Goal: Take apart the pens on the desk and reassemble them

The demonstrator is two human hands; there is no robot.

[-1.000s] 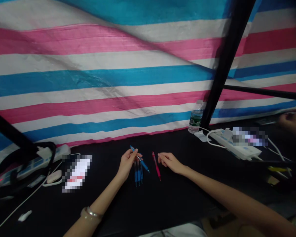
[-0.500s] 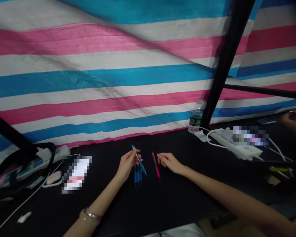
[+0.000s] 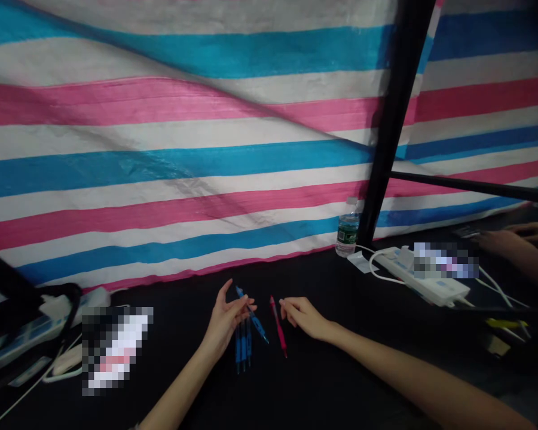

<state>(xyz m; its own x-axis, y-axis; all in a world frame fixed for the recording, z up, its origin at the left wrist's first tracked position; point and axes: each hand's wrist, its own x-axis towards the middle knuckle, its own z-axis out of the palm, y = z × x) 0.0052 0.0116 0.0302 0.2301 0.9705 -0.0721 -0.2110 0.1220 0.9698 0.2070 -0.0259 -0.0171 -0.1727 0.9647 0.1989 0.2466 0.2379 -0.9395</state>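
Observation:
My left hand [image 3: 225,316] is over the black tabletop [image 3: 323,382], its thumb lifted and spread. Its fingertips touch a blue pen [image 3: 253,316] lying at a slant, though I cannot tell whether they grip it. Just below, more blue pens [image 3: 243,352] lie side by side, partly hidden by that pen and the hand. My right hand [image 3: 302,316] rests with its fingers curled together and holds nothing. Its fingertips are a small gap from a red pen [image 3: 278,327], which lies between my hands.
A water bottle [image 3: 347,230] and a white power strip [image 3: 424,278] with cables stand at the back right. A co-worker's hands [image 3: 506,239] are at the right edge. A pixelated patch [image 3: 114,349] hides an object on the left. A striped tarp [image 3: 170,179] and a black pole [image 3: 392,119] rise behind.
My view has tilted lower. My left thumb has lifted off the blue pen, and that pen now sits lower. The co-worker's hands have shifted.

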